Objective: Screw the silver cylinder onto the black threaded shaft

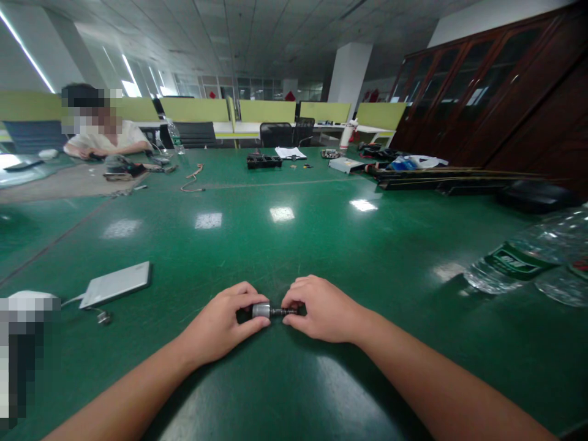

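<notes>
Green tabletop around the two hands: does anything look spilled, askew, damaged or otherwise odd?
Nothing stands out as spilled or damaged. The bright patches on the green tabletop look like reflections, not liquid. The metal part looks straight, held by the left hand and right hand. A clear bottle at right seems tilted, perhaps lens distortion.

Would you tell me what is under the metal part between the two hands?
Green tabletop shows around the metal part, which the left hand and right hand hold at either end. The spot directly beneath it is covered, so I cannot tell what's there.
</notes>
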`<state>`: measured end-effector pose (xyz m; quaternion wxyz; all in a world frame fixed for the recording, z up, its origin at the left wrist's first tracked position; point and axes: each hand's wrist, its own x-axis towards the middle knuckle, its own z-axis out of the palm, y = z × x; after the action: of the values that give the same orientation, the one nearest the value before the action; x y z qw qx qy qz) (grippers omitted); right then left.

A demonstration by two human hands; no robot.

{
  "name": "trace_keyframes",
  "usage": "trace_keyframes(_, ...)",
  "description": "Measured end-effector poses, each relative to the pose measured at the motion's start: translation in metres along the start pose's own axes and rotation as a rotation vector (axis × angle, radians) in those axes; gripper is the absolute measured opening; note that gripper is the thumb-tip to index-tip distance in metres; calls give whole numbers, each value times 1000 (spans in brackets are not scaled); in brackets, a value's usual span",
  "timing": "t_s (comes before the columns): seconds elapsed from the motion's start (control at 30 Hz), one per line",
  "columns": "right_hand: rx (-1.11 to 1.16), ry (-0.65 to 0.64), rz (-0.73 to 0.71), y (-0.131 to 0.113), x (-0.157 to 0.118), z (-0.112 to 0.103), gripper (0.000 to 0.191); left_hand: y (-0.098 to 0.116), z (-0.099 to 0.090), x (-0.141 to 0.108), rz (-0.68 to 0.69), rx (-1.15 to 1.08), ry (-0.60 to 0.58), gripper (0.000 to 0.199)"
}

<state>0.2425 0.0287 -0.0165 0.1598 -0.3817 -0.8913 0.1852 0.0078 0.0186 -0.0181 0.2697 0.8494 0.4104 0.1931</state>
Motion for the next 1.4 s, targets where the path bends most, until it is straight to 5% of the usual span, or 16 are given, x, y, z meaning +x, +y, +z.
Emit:
trace_keyframes(0.8, -26, -199, 188, 10, -8, -28, 12, -3, -2, -2, -28, -35, -19, 20)
trace_keyframes(1.4, 16, -96, 79, 9, -3, -18, 12, -8, 0, -2, -11, -43, 20, 22)
